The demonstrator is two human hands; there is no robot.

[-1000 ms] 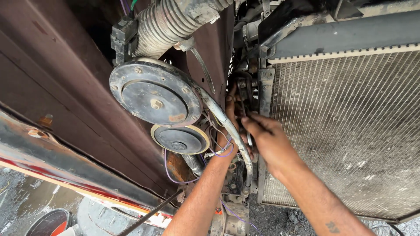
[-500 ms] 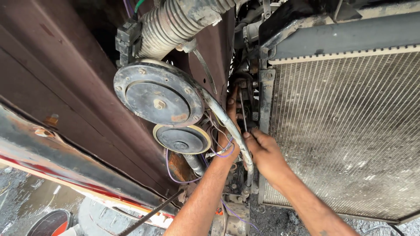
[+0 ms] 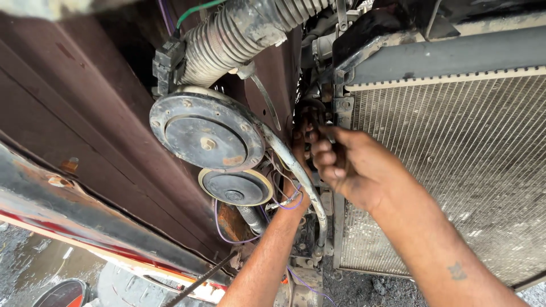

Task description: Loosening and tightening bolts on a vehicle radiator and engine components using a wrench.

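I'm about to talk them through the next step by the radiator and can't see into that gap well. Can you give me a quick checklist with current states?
1. Right hand in view beside the radiator: ok.
2. Left hand visible: not ok, mostly hidden behind the curved pipe.
3. What the fingers grip in the gap: cannot tell.
4. Purple wires free of the left wrist: not ok, they loop against it.
5. Large horn disc untouched by either hand: ok.

Dark metal bracket (image 3: 314, 116) — grimy, upright, beside radiator (image 3: 455, 170)
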